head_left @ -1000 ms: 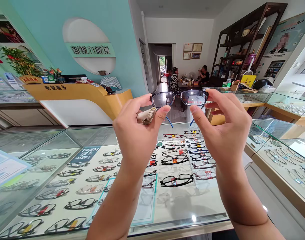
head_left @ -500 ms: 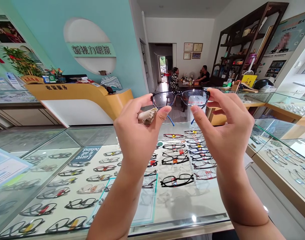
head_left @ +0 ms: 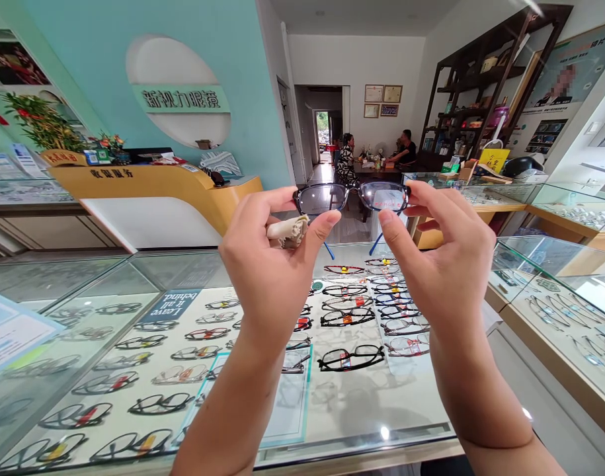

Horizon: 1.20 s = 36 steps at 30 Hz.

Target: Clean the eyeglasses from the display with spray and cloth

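Observation:
A pair of eyeglasses (head_left: 352,188) with a dark frame and blue temple tips is held up in front of me above the glass counter. My left hand (head_left: 275,254) grips the left edge of its frame between fingers and thumb. Tucked in that same hand is a crumpled pale cloth (head_left: 287,230). My right hand (head_left: 438,248) pinches the right edge of the frame, thumb in front. Both temples are unfolded and point away and downward. Reddish print shows on the right lens.
Below my hands a glass display case (head_left: 371,413) holds several rows of eyeglasses, among them a black pair (head_left: 352,357). Another case (head_left: 555,291) stands on the right. A yellow reception counter (head_left: 183,185) is at the left. Two people sit at a table (head_left: 374,170) far back.
The eyeglasses and both hands have shifted slightly to the left. The temples are tilted a little differently, their tips now slightly lower. Both hands keep their hold.

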Each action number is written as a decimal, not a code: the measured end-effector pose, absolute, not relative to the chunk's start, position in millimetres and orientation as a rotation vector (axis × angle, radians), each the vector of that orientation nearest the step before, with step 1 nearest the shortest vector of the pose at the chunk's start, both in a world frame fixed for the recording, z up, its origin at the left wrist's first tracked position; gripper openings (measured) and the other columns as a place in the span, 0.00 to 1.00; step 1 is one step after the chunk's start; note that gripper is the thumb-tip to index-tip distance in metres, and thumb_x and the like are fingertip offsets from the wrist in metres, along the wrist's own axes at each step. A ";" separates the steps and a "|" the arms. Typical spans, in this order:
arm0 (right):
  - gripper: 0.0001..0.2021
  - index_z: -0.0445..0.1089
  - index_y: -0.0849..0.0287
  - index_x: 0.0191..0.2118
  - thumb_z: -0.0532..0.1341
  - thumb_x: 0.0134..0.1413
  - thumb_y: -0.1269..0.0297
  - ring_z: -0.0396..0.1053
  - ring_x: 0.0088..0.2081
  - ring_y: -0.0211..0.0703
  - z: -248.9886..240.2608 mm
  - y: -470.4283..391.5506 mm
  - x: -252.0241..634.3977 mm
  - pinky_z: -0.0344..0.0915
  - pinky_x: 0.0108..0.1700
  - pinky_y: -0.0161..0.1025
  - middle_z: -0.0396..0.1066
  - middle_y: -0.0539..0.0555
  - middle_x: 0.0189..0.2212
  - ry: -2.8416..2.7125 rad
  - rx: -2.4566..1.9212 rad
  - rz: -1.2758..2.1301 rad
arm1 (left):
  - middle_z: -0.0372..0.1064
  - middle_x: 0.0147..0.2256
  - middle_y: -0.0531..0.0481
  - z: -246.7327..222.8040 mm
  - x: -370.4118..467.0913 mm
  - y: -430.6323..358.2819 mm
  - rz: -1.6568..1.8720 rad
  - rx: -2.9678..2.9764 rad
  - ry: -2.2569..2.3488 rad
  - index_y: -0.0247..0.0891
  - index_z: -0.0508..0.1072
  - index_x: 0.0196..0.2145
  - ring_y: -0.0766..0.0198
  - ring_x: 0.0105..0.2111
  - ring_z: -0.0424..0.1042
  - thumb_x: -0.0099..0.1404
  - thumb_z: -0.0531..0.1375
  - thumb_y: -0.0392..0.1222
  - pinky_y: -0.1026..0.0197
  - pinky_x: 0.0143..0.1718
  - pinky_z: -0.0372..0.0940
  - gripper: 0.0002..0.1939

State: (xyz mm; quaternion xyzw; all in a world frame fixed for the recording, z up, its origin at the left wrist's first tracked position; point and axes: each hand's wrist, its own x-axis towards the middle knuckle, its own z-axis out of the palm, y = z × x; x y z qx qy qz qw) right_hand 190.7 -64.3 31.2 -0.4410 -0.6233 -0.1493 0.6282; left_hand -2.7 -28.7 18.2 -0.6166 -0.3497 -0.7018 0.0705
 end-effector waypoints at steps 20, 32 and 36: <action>0.19 0.75 0.48 0.61 0.69 0.67 0.57 0.77 0.54 0.61 29.2 -70.2 182.4 0.80 0.52 0.61 0.77 0.61 0.54 -1.374 -0.839 -0.348 | 0.81 0.51 0.45 22.2 -4.8 -30.1 -2.186 -1.946 -1.127 0.48 0.80 0.58 0.50 0.45 0.81 0.66 0.72 0.63 0.49 0.41 0.79 0.28; 0.26 0.68 0.39 0.69 0.66 0.69 0.55 0.70 0.66 0.70 20.5 -73.7 179.7 0.81 0.57 0.66 0.72 0.60 0.64 -1.426 -0.870 -0.488 | 0.80 0.56 0.40 24.1 3.4 -27.7 -2.305 -1.953 -1.080 0.46 0.78 0.57 0.45 0.52 0.82 0.64 0.73 0.65 0.48 0.43 0.80 0.30; 0.25 0.68 0.38 0.69 0.66 0.69 0.56 0.69 0.67 0.70 22.2 -72.9 177.9 0.81 0.56 0.67 0.72 0.60 0.65 -1.412 -0.839 -0.427 | 0.78 0.57 0.40 24.7 7.2 -28.3 -2.284 -1.922 -1.009 0.48 0.75 0.57 0.43 0.59 0.79 0.68 0.72 0.63 0.45 0.45 0.80 0.27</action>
